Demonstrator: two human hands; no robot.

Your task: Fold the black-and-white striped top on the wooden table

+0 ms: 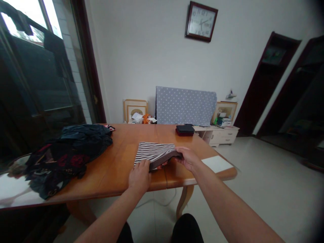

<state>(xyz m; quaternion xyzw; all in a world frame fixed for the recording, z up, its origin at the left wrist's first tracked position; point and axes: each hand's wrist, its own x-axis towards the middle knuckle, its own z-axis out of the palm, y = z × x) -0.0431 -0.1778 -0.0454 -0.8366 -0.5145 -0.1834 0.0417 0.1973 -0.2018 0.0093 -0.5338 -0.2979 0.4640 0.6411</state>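
A black-and-white striped cloth [154,152] lies folded flat near the front edge of a polished wooden bench [124,162], its near right corner lifted and creased, a darker fabric and a reddish patch showing beneath. It looks light, limp and hard to damage; it would probably sag between holds and slide easily on the glossy wood. The near corners seem the best places to grip, with the layers pinched together.

The right hand [187,158] has its thumb and fingers closed on the raised corner. The left hand [140,177] rests with fingers bent over the near left edge; whether it pinches or only presses, I cannot tell.

Farther out, a heap of dark clothes [68,152] lies to the left, a small dark stack [184,130] sits behind, and a white sheet [217,164] lies right.
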